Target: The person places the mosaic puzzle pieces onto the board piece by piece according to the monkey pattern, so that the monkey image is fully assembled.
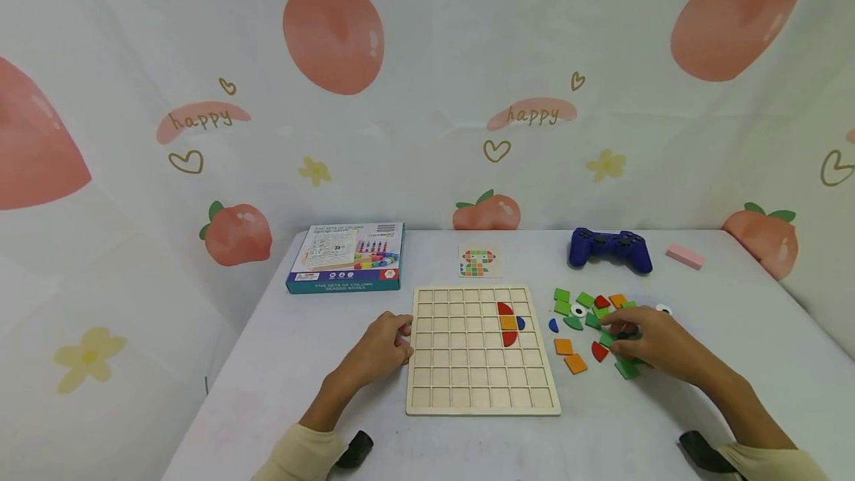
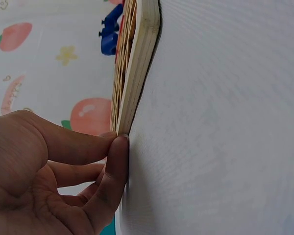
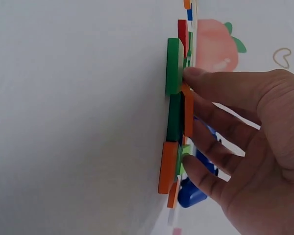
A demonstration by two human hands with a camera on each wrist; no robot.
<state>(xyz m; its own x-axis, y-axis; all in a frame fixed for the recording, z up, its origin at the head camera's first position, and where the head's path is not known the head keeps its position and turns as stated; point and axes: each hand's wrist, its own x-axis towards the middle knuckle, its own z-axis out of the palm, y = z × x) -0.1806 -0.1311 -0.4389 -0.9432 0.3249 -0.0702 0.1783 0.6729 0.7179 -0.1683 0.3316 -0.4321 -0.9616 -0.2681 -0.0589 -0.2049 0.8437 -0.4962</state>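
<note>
A square wooden grid board [image 1: 461, 377] lies flat on the table. On its right side sit two red quarter-round pieces, an orange square [image 1: 508, 323] and a blue half-round piece [image 1: 521, 323]. My left hand [image 1: 382, 346] pinches the board's left edge between thumb and forefinger, as the left wrist view shows up close. Over the scattered coloured pieces, my right hand [image 1: 657, 336] reaches down with fingers spread and bent. In the right wrist view its thumb is beside a green piece [image 3: 173, 66], and the other fingertips are near orange and green pieces. Some pieces are hidden under this hand.
A pattern card [image 1: 477, 262] lies behind the board. The boxed set [image 1: 347, 258] is at back left. A blue game controller [image 1: 609, 249] and a pink block [image 1: 685, 257] lie at back right. Loose orange squares [image 1: 575, 364] lie between board and right hand.
</note>
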